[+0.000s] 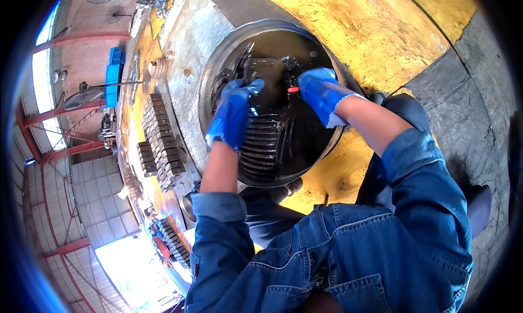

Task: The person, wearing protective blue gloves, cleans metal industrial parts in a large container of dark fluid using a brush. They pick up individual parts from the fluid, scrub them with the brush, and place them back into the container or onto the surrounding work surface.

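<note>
Our blue-gloved left hand and blue-gloved right hand reach over the round grey metal basin; whether their fingers grip, we cannot tell. A small red object shows just beside the right; glossy black ribbed pieces lie toward the basin's lower-left rim.
</note>
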Tool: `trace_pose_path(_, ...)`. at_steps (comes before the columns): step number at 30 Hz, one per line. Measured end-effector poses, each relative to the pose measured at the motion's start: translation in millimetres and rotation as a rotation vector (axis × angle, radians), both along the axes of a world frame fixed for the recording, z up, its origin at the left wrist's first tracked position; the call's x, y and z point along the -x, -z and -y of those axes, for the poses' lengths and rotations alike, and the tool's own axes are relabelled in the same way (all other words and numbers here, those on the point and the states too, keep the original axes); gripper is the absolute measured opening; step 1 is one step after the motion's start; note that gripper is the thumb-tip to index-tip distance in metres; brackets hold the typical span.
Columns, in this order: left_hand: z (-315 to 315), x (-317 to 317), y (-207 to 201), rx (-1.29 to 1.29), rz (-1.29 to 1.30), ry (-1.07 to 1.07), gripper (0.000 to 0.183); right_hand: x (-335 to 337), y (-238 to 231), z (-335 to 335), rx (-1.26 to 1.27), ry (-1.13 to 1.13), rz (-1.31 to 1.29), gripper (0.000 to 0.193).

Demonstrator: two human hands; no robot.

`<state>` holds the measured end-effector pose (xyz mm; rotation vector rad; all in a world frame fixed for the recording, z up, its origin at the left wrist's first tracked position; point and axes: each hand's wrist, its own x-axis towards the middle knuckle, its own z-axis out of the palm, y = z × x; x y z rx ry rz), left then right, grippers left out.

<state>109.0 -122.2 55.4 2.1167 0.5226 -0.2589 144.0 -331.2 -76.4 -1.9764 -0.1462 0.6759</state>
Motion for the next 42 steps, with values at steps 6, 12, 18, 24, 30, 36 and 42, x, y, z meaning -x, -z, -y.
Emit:
trace_pose_path(6,-28.8,51.9,-45.4,0.104,0.015,-0.165,0.049,-4.5,-2.4,-17.4,0.586,-0.430,0.360,0.016)
trace_pose_path(12,-84.3,87.6,-12.9,0.163,0.007,-0.233,0.035,-15.1,49.8,-41.1,0.119,0.073,-0.167,0.018)
trace_pose_path(18,-102.3,100.8,-6.1,0.050,-0.086,-0.235,0.034,-4.4,44.0,-37.6,0.552,-0.369,0.329,0.028)
trace_pose_path(24,-112.8,122.1,25.1,0.563,0.159,-0.257,0.041,10.4,-24.4,-20.2,0.133,-0.176,0.144,0.038)
trace_pose_path(30,-133.2,129.4,67.1,0.697,0.286,-0.202,0.037,7.0,-70.6,-71.4,-0.346,-0.243,0.050,0.036)
trace_pose_path(36,-173.1,128.5,119.3,0.549,0.386,-0.159,0.041,47.6,-114.7,-177.7,-0.347,-0.363,0.272,0.034)
trace_pose_path(42,-148.6,117.3,87.1,0.612,0.387,-0.081,0.045,7.5,-67.9,-148.6,-0.446,-0.040,0.138,0.030)
